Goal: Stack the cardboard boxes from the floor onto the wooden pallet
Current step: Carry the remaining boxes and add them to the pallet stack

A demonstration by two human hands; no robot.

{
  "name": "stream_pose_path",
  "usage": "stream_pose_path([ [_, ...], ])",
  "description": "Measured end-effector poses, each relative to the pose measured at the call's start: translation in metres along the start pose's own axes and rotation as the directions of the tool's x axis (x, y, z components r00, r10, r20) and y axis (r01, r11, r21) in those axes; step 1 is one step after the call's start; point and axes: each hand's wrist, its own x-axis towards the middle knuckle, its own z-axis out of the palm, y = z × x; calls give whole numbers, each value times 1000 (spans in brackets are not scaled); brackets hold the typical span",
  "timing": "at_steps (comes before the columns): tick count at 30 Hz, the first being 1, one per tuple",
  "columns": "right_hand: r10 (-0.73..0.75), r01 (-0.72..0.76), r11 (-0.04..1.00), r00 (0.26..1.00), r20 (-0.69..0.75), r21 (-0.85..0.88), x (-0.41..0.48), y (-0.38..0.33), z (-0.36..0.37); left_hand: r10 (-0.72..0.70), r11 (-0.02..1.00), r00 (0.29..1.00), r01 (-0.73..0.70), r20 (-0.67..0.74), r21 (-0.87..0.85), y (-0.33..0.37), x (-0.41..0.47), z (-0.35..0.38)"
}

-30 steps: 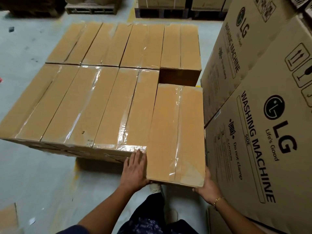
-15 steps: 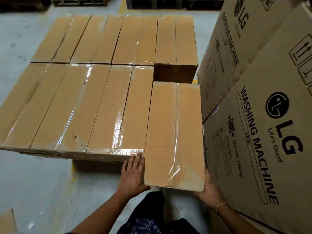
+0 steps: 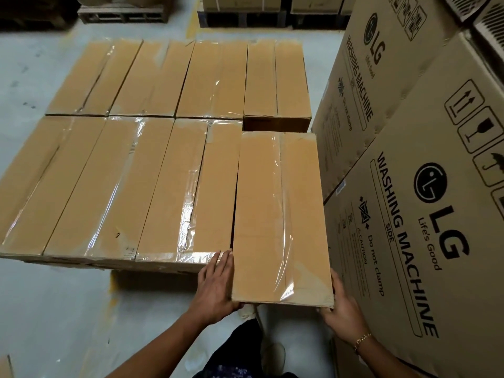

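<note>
Counting the plain cardboard boxes gives eight: seven set boxes lie flat in two rows ahead and to the left of the hands, four in the far row and three in the near row, and one held box sits between the hands at the right end of the near row. Its near end juts past the neighbours' front edge toward the person, with a narrow dark gap on its left side. Left hand lies flat against the box's left side, fingers straight and together. Right hand cups the near right corner, thumb up the side and fingertips tucked under the bottom edge; a bracelet sits on that wrist. All eight boxes are sealed with clear tape, so contents cannot be seen. Whatever carries the stack is hidden by the boxes. Two large washing-machine cartons, also closed, stand just right of the right hand. One bare wooden pallet lies on the floor well beyond the hands.
</note>
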Motion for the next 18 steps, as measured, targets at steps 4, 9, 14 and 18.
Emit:
stream_pose_path([
  [4,-45,45,999,999,0,7,25,-14,-8,9,999,1000,-9,1,39,-3,27,-21],
  [9,-62,62,998,998,2,-19,65,-19,-14,-1,997,1000,2,-11,73,-9,61,-30],
  [14,-73,73,997,997,21,1,86,-21,-11,-32,991,999,32,-2,129,-18,82,-30],
  [18,-41,40,999,999,30,18,97,-20,-9,-48,991,999,46,20,126,-22,89,-21],
])
